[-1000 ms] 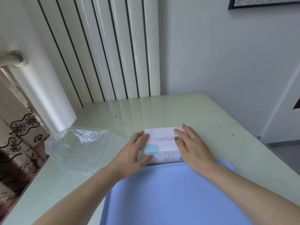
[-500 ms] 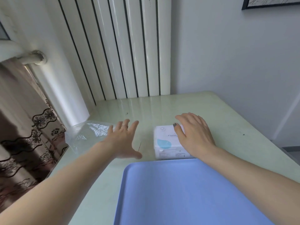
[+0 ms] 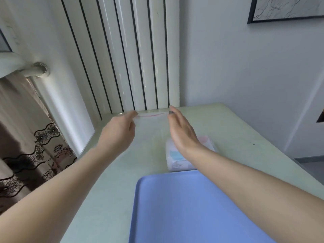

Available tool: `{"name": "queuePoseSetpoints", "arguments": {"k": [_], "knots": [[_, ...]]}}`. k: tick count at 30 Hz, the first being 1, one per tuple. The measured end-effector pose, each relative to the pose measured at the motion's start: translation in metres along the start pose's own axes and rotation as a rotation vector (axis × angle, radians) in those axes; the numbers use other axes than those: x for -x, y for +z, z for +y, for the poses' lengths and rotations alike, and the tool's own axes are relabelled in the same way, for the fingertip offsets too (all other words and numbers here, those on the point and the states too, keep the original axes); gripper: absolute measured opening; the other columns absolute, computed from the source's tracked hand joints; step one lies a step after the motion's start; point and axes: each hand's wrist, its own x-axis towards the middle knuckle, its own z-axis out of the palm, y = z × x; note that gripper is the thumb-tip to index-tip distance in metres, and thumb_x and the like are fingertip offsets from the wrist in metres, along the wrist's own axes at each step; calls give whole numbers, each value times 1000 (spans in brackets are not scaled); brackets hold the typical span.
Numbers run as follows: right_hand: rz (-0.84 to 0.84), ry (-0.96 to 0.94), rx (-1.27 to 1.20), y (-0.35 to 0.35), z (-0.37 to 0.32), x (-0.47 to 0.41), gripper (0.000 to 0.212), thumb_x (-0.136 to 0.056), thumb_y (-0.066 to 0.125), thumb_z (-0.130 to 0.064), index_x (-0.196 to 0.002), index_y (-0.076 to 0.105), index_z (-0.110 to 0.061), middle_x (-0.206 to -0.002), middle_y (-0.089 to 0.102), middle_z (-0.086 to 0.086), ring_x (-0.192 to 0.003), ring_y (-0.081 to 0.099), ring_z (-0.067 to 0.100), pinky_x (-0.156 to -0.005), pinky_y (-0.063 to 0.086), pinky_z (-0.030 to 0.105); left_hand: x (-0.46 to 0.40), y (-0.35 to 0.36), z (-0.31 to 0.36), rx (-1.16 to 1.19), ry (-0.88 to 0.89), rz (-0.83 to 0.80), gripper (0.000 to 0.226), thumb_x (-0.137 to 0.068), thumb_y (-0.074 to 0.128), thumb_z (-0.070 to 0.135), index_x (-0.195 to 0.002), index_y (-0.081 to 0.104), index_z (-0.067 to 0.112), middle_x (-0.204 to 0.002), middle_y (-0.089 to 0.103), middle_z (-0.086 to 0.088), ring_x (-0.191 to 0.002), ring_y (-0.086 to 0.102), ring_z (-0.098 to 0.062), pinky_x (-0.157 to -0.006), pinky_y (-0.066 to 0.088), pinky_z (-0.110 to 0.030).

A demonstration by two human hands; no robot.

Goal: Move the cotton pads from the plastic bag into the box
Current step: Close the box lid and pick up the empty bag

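On the pale green table (image 3: 236,130), the left hand (image 3: 119,132) and right hand (image 3: 182,130) pinch the clear plastic zip bag's (image 3: 150,137) top corners; the white cotton-pad box (image 3: 177,163) sits at 5 o'clock of the bag, touching the blue plastic tray's (image 3: 192,207) far edge.

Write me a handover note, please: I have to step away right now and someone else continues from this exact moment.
Left hand: pinches the left top corner of the plastic bag.
Right hand: pinches the right top corner; the bag is held up, stretched between both hands over the table.
Box: on the table beyond the blue tray, partly hidden by the right wrist.
Done: bag picked up.
Left: open the red-lined seal and move the pads; whether any are in the bag cannot be seen.
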Motion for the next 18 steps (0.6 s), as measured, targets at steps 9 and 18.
{"name": "queuePoseSetpoints", "arguments": {"k": [9,18], "knots": [[290,150,-625,-93,-56,9,36,-100,33,-49,-125,47,-28,-100,54,-6,-53,59,23,-48,49,30,-27,-13,151,860,142,-26,25,-100,40,17,-90,59,29,-81,56,20,-87,51,-3,-77,38,-21],[989,-2,-390,-224,-32,77,30,-92,43,-47,-81,61,-27,-80,67,-12,-84,65,13,-82,55,40,16,4,346,1606,107,-542,5,-96,46,19,-95,49,24,-99,63,0,-101,65,-23,-60,47,-23]]}}
